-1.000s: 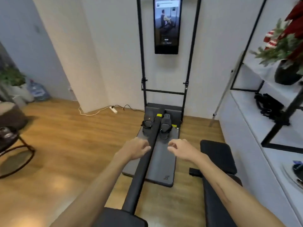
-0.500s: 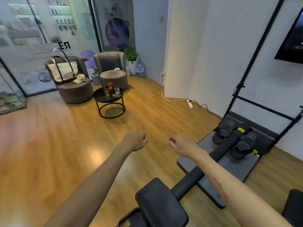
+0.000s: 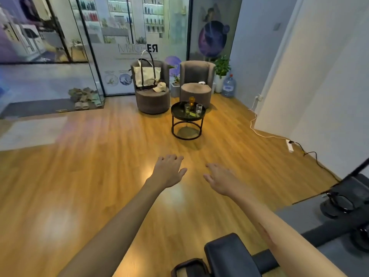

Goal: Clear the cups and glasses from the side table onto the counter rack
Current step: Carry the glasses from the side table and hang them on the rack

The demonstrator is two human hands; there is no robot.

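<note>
Both hands (image 3: 169, 171) outstretched (fingers relaxed).

You have only one view, from the camera on your head, so no second view shares any part of the scene. It looks forward and down across the wooden floor (image 3: 99, 176), wide enough to bend the walls at the edges. Your left hand (image 3: 168, 170) and right hand (image 3: 220, 181) sit near the lens, low in the middle. The side table (image 3: 187, 114) stands well beyond them, small, with two armchairs (image 3: 196, 84) behind it.
</note>
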